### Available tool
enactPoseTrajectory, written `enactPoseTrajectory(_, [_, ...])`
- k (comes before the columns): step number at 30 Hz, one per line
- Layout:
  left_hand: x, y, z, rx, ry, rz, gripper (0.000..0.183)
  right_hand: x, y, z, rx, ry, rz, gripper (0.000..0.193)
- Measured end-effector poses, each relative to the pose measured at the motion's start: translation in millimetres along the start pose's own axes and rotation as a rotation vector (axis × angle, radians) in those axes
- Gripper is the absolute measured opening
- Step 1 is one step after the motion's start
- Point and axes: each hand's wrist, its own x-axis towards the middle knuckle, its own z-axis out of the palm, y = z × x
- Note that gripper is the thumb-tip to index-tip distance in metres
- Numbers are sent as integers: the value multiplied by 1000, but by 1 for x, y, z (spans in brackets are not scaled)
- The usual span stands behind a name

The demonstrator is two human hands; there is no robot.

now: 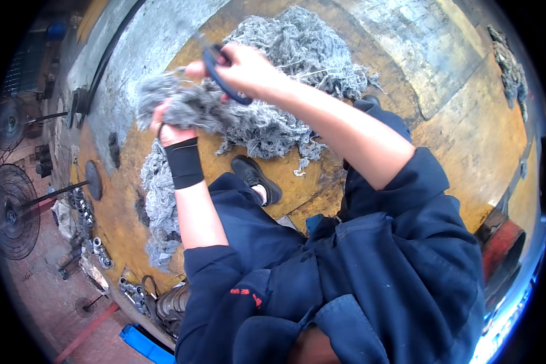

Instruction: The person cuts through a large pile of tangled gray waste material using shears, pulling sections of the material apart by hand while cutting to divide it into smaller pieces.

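through the head feed i read the step in hand, in my judgement, as working over 1 bundle of grey fibre (187, 108) with scissors (210, 64). the left hand (176, 133), below a black wristband (184, 164), has its fingers closed around the bundle, holding it up in front of the body at the upper left of my view. the right hand (252, 70) has its fingers wrapped on the dark scissor handles, just above the bundle; the blades point up and away to the left, too blurred for me to tell whether they stand wide or narrow. i'd judge the next move calls for a steady left grip, with the fingers clear of the blades, and a careful turn of the tips toward the fibre. counting from here, i get 2 hands, 1 pair of scissors and 1 held bundle. on the worn yellow floor (455, 164) i make out 1 large fibre heap (309, 48) beyond the hands, 1 lower pile (267, 136) that may join it, 1 long pile (161, 206) beside the left forearm, and 1 stringy clump (508, 67) well apart at the far right. i can see 1 dark shoe (255, 176) plainly, near the lower pile.
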Motion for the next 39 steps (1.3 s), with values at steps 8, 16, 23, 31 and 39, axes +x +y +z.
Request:
enactPoseTrajectory(8, [-7, 19, -2, -132, -7, 84, 36, 6, 71, 23, -2, 19, 135, 27])
enactPoseTrajectory(16, [-11, 3, 6, -236, -30, 28, 44, 29, 118, 95, -122, 214, -84, 32])
enactPoseTrajectory(23, [-18, 35, 1, -143, 149, 165, 47, 6, 78, 71, -584, 203, 11, 26])
enactPoseTrajectory(31, [-32, 38, -12, -63, 86, 79, 46, -30, 64, -4, -819, 142, -162, 33])
enactPoseTrajectory(39, [-33, 8, -10, 36, -21, -36, 44, -30, 67, -53, -866, 162, 149, 30])
